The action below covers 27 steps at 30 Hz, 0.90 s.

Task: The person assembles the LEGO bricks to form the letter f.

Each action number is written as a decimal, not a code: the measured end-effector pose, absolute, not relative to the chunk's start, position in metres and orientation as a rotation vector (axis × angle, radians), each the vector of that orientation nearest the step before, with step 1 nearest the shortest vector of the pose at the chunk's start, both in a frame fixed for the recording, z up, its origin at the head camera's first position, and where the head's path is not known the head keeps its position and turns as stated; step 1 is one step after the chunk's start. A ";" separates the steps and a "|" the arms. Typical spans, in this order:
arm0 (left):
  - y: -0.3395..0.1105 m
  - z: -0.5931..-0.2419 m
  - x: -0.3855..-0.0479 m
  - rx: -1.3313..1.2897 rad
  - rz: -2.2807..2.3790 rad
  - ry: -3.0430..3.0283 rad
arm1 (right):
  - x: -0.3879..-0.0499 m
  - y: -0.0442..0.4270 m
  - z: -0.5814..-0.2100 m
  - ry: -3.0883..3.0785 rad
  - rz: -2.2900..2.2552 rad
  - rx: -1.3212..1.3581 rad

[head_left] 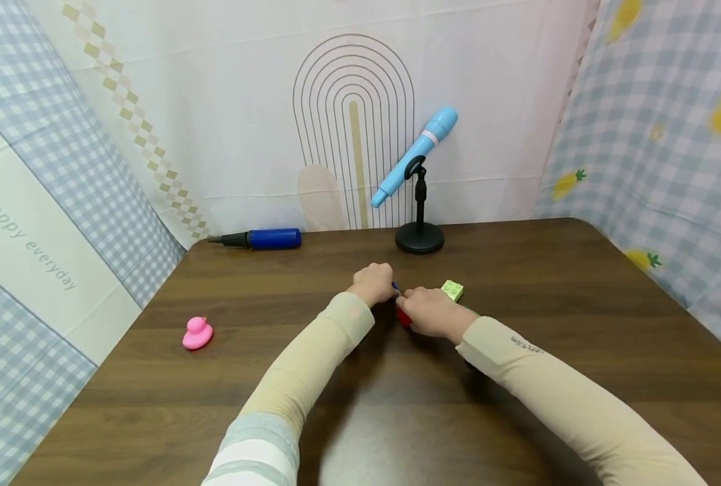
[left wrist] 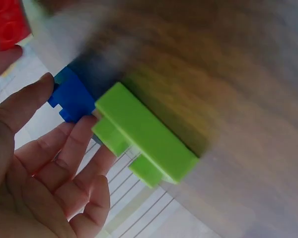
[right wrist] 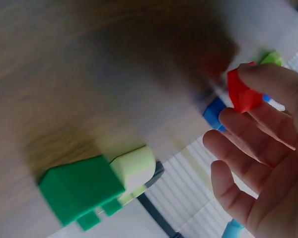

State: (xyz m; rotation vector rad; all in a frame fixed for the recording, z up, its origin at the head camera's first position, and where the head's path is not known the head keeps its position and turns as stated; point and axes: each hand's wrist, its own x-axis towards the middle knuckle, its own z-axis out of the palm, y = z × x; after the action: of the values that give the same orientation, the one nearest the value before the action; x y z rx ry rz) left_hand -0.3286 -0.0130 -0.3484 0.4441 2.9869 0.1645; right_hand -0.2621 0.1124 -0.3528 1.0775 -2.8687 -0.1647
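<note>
My left hand (head_left: 374,283) pinches a blue toy brick (left wrist: 75,96) between thumb and fingers. Right beside those fingers, in the left wrist view, a lime green brick (left wrist: 146,134) sits on the table. My right hand (head_left: 430,310) holds a red brick (right wrist: 243,90) between thumb and fingertips. The two hands are close together, and in the head view they mostly cover the red and blue bricks. A blue block (right wrist: 215,113) shows near the right fingertips. To the right of that hand lie a pale yellow-green brick (head_left: 452,290) and a dark green brick (right wrist: 82,188).
A pink rubber duck (head_left: 198,333) sits at the left of the brown wooden table (head_left: 263,418). Along the back edge are a blue hand pump (head_left: 274,238) and a black stand (head_left: 420,237) bearing a light blue microphone-shaped thing (head_left: 414,156). Patterned cloths hang around the table.
</note>
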 end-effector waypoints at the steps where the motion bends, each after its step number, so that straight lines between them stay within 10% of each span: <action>1: -0.014 -0.349 -0.328 0.450 0.179 2.982 | -0.262 0.115 -0.352 -2.885 -0.129 1.072; 27: -0.016 -0.351 -0.291 0.830 0.352 2.860 | -0.268 0.135 -0.338 -3.090 0.515 0.854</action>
State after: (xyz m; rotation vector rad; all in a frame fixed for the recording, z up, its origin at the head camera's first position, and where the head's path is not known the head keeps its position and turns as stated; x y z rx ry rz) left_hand -0.2907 -0.0164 -0.3507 0.8303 2.8600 0.3519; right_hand -0.2680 0.1346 -0.3376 0.8537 -3.0897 0.5152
